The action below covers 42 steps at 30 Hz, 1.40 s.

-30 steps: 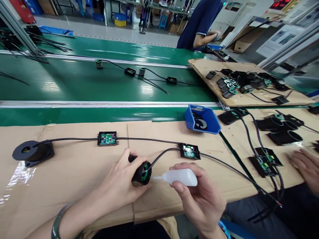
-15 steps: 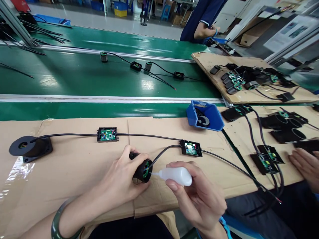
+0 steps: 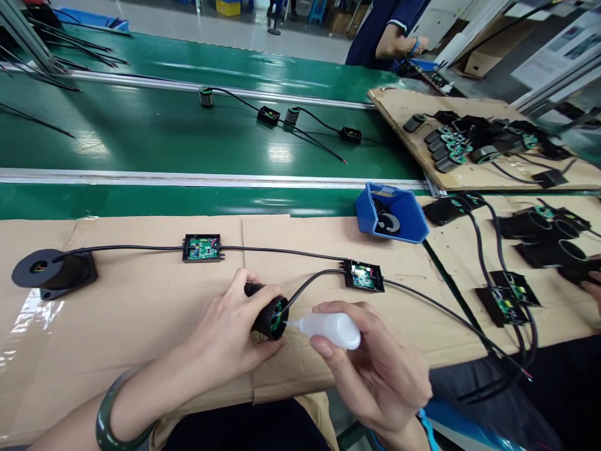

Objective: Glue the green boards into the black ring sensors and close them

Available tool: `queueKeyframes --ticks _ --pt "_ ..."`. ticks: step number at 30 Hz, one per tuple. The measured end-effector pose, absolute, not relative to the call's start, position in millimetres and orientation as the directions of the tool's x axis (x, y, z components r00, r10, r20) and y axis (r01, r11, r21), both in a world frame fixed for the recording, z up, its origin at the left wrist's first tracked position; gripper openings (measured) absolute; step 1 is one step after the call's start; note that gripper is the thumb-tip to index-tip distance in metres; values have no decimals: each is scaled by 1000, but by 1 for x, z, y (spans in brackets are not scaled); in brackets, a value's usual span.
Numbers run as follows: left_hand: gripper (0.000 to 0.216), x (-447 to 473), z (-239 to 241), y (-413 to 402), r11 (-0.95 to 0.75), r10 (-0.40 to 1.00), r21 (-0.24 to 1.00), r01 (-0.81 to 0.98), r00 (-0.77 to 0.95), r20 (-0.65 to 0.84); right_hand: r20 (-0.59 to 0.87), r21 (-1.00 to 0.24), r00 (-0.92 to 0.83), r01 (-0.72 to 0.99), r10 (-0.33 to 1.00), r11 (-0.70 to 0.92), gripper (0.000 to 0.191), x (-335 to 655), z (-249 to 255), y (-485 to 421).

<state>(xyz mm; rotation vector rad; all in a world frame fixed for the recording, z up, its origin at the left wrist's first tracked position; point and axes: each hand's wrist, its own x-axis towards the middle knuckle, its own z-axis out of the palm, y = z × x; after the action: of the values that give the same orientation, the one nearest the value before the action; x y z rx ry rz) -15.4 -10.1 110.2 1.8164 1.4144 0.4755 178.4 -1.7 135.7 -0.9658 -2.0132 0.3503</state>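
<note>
My left hand [image 3: 230, 341] grips a black round housing [image 3: 267, 316] with a green board inside, lying on its side on the cardboard sheet [image 3: 141, 313]. My right hand [image 3: 375, 369] holds a small white squeeze bottle [image 3: 331, 329], its nozzle tip touching the housing's open face. A black cable [image 3: 310, 282] runs from the housing to an open black box with a circuit board [image 3: 364, 276].
Another wired housing [image 3: 49, 272] and circuit box [image 3: 202, 247] lie to the left. A blue bin [image 3: 408, 219] sits by the green conveyor [image 3: 141, 138]. Several black parts [image 3: 539, 238] lie at right near a co-worker's hand [image 3: 592, 285]. Someone in dark blue [image 3: 385, 31] stands beyond.
The bottle's nozzle has moved left from just short of the housing into its open face. The view has shifted down slightly. The co-worker's hand at right has drawn back toward the edge.
</note>
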Motion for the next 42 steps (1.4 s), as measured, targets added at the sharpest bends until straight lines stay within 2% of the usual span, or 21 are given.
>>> queueKeyframes --ticks 18,24,33,37,42 --pt "44 -16 109 -11 -98 935 747 658 318 -158 592 -493 -360 546 721 677 15 177 134 -1" --pt "47 -17 107 -10 -93 932 742 664 321 -171 583 -516 -364 525 726 677 14 178 133 -4" --pt "43 -15 109 -10 -65 931 732 678 305 -200 622 -459 -358 554 696 695 14 175 132 0" --pt "44 -16 111 -9 -70 930 737 672 312 -197 598 -544 -337 497 727 677 16 178 131 -1" --pt "41 -18 112 -8 -75 933 728 682 306 -191 575 -716 -155 380 803 586 15 186 124 -1"
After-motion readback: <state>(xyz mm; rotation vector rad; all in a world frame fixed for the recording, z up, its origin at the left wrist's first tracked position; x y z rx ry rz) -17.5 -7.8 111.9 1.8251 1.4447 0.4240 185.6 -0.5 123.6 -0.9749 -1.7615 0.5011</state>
